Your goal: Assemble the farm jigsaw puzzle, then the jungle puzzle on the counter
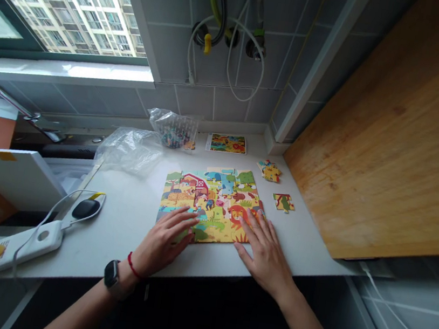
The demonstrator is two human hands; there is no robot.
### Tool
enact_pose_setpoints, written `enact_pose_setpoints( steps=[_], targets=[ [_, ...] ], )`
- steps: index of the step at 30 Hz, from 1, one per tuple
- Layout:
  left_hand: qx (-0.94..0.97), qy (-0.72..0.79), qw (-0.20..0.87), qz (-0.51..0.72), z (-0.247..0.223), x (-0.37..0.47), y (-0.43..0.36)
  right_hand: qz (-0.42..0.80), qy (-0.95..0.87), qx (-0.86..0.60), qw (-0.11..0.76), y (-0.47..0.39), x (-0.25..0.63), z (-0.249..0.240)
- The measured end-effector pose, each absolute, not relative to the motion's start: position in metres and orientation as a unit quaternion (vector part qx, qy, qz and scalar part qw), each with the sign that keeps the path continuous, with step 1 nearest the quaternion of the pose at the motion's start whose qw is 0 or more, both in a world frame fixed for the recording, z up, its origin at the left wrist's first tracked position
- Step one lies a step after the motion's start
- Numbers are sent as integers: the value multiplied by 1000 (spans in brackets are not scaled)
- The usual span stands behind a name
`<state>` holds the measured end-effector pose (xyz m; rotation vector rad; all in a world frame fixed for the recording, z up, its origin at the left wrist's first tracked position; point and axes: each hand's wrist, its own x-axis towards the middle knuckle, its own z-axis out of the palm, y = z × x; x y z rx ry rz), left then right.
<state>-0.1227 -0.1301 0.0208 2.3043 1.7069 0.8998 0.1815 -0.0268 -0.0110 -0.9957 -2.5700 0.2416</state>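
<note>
A colourful jigsaw puzzle (214, 202) with a red barn, an orange lion and other animals lies on the white tabletop. Its top edge looks uneven. My left hand (170, 236) rests over the lower left corner of the puzzle, fingers stretched out. Across the lower right corner lies my right hand (267, 247), its fingers spread near the lion. Neither hand grips anything. To the right of the puzzle sits a loose puzzle piece (283, 202), and above it is a small pile of pieces (270, 170). The hands cover both lower corners.
Behind the puzzle lies a picture card (227, 143). Clear plastic bags (129, 149) stand at the back left, one with small items inside. A white power strip (19, 251) and black charger (85, 209) occupy the left side. A wooden panel (404, 130) borders the right.
</note>
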Motion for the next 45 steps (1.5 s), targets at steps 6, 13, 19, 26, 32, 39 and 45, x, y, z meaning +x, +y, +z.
enact_pose_setpoints(
  steps=[6,13,19,26,32,39,45],
  targets=[
    [695,634,40,337,14,-169,-165,88,-906,-336,241,-27,185,-10],
    [761,604,39,233,3,-167,-164,138,-947,-237,168,-21,151,5],
    [766,604,29,216,3,-154,-150,167,-956,-207,127,-17,110,10],
    [758,610,39,227,6,-151,-148,118,-964,-200,126,-21,104,-1],
    [755,612,39,234,8,-149,-147,99,-970,-181,129,-21,106,-6],
    [756,611,41,229,8,-148,-147,90,-972,-176,126,-22,106,-5],
    [760,610,37,219,6,-149,-148,93,-972,-178,119,-25,103,1]
  ],
)
